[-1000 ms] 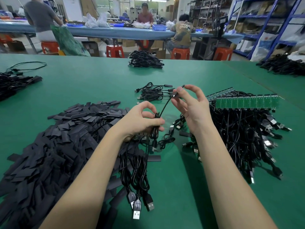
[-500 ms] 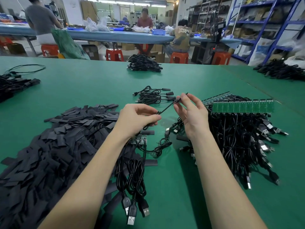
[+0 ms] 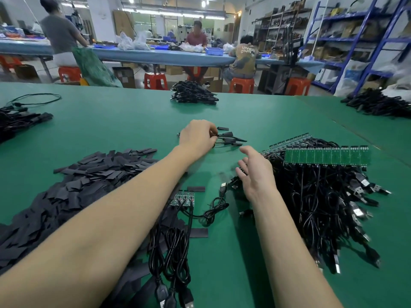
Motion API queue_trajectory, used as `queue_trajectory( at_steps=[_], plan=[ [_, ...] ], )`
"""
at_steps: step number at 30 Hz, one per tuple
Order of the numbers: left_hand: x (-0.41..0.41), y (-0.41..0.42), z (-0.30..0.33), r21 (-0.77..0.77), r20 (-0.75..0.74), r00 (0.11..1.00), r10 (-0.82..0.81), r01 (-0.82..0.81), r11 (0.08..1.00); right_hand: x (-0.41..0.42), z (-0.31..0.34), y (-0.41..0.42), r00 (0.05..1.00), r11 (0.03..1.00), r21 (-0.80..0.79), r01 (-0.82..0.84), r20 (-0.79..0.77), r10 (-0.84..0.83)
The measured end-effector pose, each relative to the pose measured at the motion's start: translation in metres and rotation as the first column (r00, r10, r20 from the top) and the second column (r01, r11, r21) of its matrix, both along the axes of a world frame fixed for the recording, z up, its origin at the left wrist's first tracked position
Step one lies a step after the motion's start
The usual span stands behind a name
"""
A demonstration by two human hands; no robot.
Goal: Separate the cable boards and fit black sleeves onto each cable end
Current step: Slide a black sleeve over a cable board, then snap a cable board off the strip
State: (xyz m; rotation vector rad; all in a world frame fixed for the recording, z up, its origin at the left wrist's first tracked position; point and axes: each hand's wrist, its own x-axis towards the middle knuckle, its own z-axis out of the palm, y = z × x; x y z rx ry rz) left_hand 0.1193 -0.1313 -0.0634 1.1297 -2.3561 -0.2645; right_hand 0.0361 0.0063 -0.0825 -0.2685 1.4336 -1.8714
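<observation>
On the green tabletop (image 3: 111,121), a heap of light, floppy black sleeves (image 3: 73,185) lies left, the left hand (image 3: 198,136) pinches a limp sleeved cable (image 3: 231,140) (best held near its end), the right hand (image 3: 255,172) hovers slack-fingered and empty beside tangled board-strip cables (image 3: 327,155).

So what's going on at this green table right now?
A person is fitting black sleeves onto cable ends. The left hand reaches forward and pinches a cable at the small cluster of sleeved black cables, apparently setting a finished one down. The right hand hovers open beside the long green strip of circuit boards with cables attached. A heap of flat black sleeves lies to the left.
</observation>
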Motion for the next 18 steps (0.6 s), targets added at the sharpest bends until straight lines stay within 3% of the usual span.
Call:
queue_trajectory(
  at_steps=[3,5,9,13,18],
  plan=[
    [-0.01,-0.01,-0.02,-0.18,0.288,0.954,0.082,-0.03,0.983,-0.001,-0.004,-0.001,0.998,0.999,0.004,-0.053,-0.014,0.053],
    [-0.012,-0.011,-0.034,-0.234,0.394,0.913,0.107,-0.013,0.972,-0.003,-0.006,0.0,0.997,0.997,0.009,-0.073,-0.023,0.073],
    [-0.013,-0.011,-0.048,-0.079,0.353,0.935,-0.032,0.064,0.995,-0.004,-0.009,-0.001,0.996,0.997,0.005,-0.077,-0.048,0.077],
    [-0.013,-0.016,-0.048,0.045,0.373,0.927,-0.038,0.023,0.999,0.001,-0.011,-0.002,0.993,0.996,0.016,-0.084,-0.078,0.085],
    [-0.012,-0.03,-0.051,0.093,0.436,0.898,-0.055,0.016,0.996,0.004,-0.012,-0.002,0.99,0.996,0.015,-0.09,-0.105,0.092]
  ],
)
